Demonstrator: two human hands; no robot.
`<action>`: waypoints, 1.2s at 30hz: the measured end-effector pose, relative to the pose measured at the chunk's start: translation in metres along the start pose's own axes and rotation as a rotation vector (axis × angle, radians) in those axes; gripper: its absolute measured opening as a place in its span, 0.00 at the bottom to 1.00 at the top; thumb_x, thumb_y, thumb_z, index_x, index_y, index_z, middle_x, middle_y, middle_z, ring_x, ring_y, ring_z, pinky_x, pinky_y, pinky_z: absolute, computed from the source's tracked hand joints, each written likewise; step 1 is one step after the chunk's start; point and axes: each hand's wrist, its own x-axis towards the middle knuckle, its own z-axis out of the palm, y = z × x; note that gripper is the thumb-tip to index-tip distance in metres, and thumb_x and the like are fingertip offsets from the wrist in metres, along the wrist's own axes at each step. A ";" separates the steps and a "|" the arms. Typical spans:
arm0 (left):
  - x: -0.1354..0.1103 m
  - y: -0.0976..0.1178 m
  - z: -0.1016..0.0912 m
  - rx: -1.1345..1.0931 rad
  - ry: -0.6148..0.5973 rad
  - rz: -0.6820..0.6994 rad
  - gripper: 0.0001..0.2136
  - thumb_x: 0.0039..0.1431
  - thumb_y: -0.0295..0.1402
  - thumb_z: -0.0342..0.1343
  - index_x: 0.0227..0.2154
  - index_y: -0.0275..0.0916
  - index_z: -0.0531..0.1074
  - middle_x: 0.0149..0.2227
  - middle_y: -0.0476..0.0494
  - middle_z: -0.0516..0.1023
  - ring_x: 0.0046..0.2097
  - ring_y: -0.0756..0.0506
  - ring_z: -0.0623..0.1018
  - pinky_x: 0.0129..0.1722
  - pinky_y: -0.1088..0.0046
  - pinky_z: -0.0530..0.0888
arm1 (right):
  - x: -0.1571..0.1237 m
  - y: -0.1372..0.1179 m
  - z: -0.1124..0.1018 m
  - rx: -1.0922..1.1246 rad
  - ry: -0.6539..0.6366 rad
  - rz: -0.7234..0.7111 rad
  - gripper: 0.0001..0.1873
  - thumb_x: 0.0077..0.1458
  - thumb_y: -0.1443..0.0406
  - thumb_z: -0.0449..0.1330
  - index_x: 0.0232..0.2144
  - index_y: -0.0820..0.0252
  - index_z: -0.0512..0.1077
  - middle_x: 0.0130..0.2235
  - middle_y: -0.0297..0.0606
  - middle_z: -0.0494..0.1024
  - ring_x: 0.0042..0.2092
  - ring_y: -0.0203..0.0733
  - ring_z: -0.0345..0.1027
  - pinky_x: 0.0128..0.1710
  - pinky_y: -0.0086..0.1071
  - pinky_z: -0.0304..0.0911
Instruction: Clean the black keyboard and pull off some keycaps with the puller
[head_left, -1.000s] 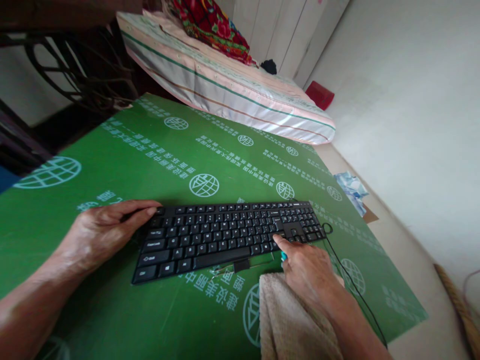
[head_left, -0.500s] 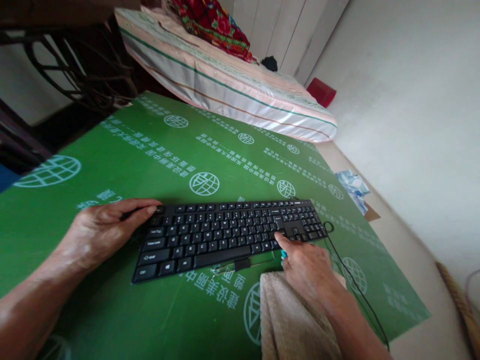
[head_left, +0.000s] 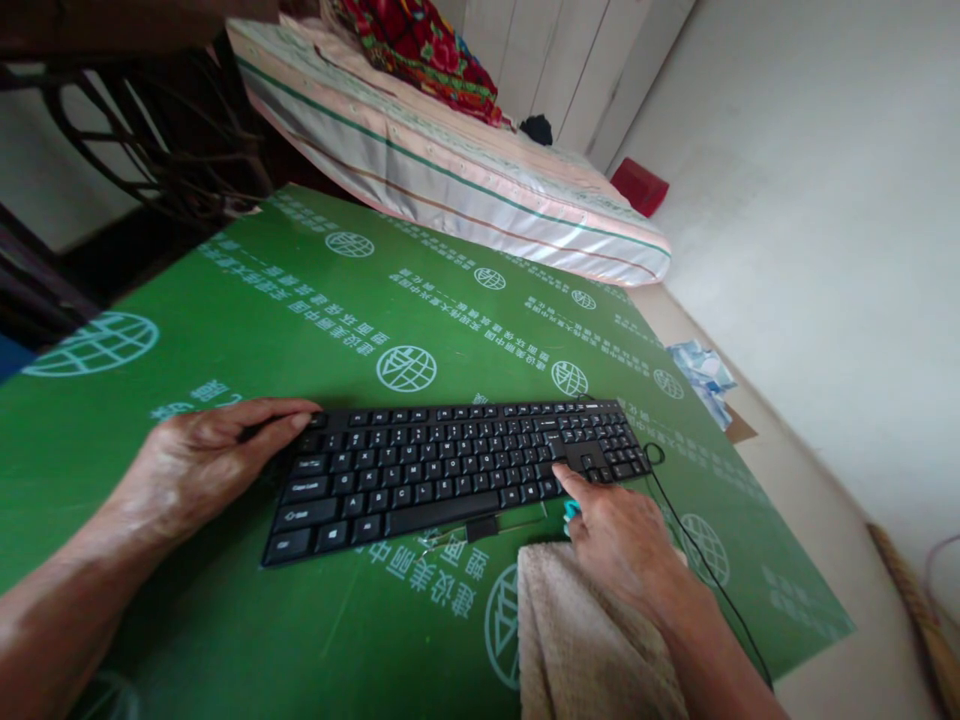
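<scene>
A black keyboard (head_left: 450, 465) lies at a slant on the green printed board. My left hand (head_left: 214, 455) pinches its upper left corner between thumb and fingers. Over the lower right part of the keys is my right hand (head_left: 622, 525), its index fingertip touching a key near the arrow block. The other fingers of that hand are curled round a small teal object (head_left: 572, 512), mostly hidden. Below the space bar rests a small black piece with thin wire ends (head_left: 482, 528). A beige cloth (head_left: 570, 630) lies beneath my right wrist.
The green board (head_left: 247, 310) carries white globe prints. Off the keyboard's right side runs a black cable (head_left: 705, 560). Behind stands a bed with a striped mattress (head_left: 450, 180). Crumpled blue-white packaging (head_left: 701, 370) lies by the white wall (head_left: 825, 250).
My right index fingertip has shifted very slightly on the keys, and a bit more of the teal object shows. My left hand keeps its hold on the corner.
</scene>
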 end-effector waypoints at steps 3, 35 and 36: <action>0.001 0.000 0.001 0.016 -0.001 -0.005 0.25 0.40 0.54 0.47 0.34 0.44 0.77 0.38 0.48 0.81 0.43 0.37 0.78 0.51 0.57 0.71 | 0.000 0.000 0.000 -0.005 -0.005 -0.003 0.31 0.52 0.67 0.52 0.60 0.55 0.60 0.36 0.42 0.81 0.36 0.45 0.74 0.33 0.33 0.61; -0.001 0.002 -0.001 0.011 -0.008 0.015 0.24 0.41 0.52 0.48 0.34 0.43 0.77 0.38 0.48 0.81 0.43 0.38 0.78 0.50 0.64 0.71 | 0.004 -0.001 0.011 0.195 0.333 0.003 0.18 0.56 0.70 0.50 0.45 0.61 0.73 0.42 0.43 0.77 0.42 0.43 0.70 0.42 0.32 0.62; -0.001 0.001 -0.001 0.013 -0.012 0.019 0.24 0.42 0.52 0.48 0.35 0.42 0.77 0.38 0.47 0.81 0.43 0.39 0.78 0.50 0.64 0.71 | 0.005 -0.004 0.011 0.171 0.311 0.002 0.17 0.56 0.71 0.50 0.44 0.60 0.74 0.41 0.43 0.77 0.42 0.43 0.69 0.42 0.32 0.62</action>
